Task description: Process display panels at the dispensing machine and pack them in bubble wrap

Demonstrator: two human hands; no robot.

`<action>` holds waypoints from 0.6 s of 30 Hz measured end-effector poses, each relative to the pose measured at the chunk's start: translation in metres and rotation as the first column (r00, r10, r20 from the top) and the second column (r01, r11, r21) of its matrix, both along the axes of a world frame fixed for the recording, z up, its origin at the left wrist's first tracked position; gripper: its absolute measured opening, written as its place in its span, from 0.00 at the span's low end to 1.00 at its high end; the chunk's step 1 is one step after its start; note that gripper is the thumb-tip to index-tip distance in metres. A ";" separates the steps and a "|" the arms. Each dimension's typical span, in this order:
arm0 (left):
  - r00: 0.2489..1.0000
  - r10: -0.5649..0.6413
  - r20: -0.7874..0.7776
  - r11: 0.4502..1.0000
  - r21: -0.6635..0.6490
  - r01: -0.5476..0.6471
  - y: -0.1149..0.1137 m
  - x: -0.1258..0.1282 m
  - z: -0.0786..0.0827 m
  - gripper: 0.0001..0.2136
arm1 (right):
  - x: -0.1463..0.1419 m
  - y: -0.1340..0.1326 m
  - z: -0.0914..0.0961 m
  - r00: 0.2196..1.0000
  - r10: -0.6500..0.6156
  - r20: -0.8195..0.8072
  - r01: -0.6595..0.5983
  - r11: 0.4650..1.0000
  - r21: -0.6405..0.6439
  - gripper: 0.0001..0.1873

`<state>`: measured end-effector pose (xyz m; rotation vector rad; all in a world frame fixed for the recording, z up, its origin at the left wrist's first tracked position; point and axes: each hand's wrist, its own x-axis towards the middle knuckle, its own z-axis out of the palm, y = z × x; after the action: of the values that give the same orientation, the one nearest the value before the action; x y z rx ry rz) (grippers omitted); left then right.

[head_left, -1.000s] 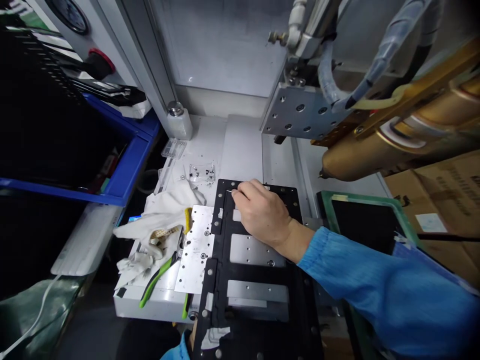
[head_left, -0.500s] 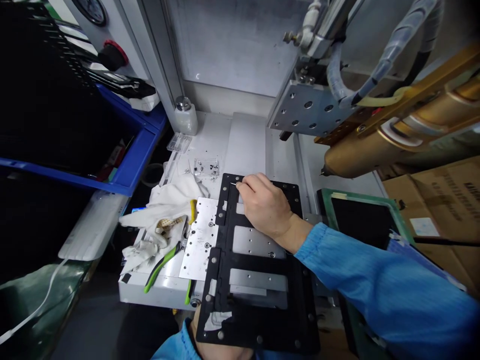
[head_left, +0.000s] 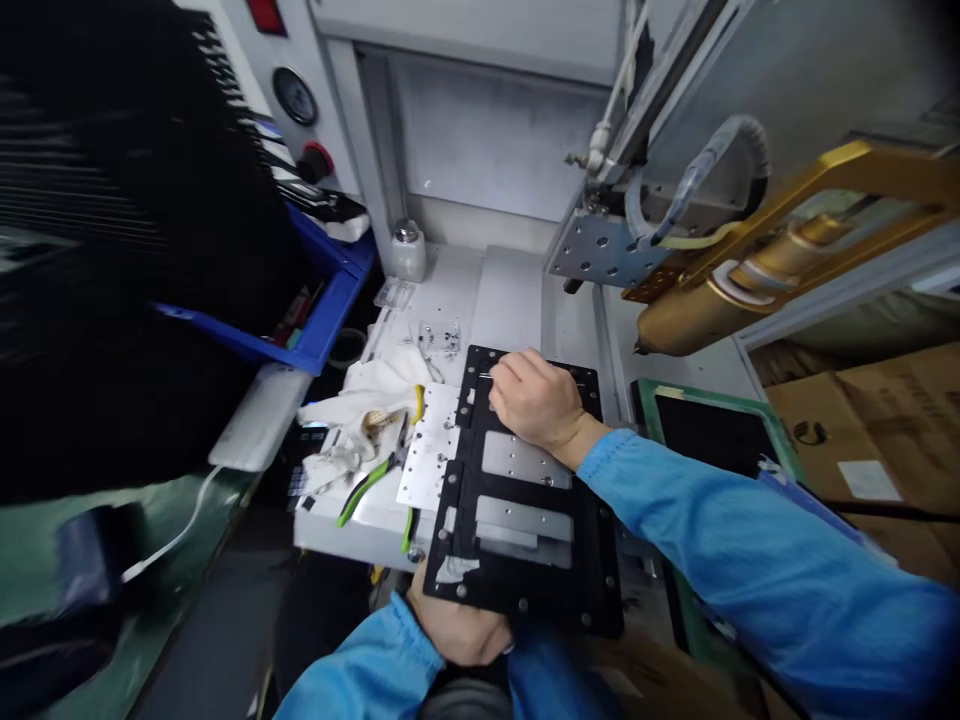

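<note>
A black fixture plate with rectangular windows and round studs lies over the bench and sticks out past its front edge. Silvery metal shows through its windows. My right hand is closed in a fist above the plate's far end, around a thin metal tool whose tip pokes out at the left; its kind cannot be made out. From below, my left hand holds the plate's near edge, its fingers mostly hidden. Left of the plate lie a drilled metal plate and green-handled pliers.
White gloves lie at the bench's left, with a clear box of small parts and a dispenser bottle behind. A gold cylinder hangs at the right. Beyond are a green-framed tray and cardboard boxes.
The camera view has tilted up and shifted, showing more of the machine and of my left hand. My right hand stays closed over the plate's far end.
</note>
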<state>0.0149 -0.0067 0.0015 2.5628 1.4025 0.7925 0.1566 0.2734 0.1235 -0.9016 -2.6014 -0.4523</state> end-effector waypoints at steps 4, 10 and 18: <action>0.999 0.008 -0.052 1.000 0.029 -0.007 0.042 0.008 0.016 0.11 | 0.001 0.022 -0.012 0.994 -0.095 0.058 0.096 0.995 -0.017 0.08; 0.982 -0.076 -0.175 0.985 -0.166 0.047 0.055 0.012 0.087 0.08 | -0.027 0.019 0.009 0.956 -0.217 0.197 0.252 0.953 -0.169 0.18; 0.920 -0.390 -0.042 0.907 0.158 0.391 -0.072 0.012 0.296 0.10 | -0.044 0.021 0.061 0.946 -0.247 0.212 0.298 0.920 -0.256 0.19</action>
<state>0.0272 -0.0785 0.2971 2.8358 0.8029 0.8530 0.1122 0.2949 0.1843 -1.3933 -2.7571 -0.2356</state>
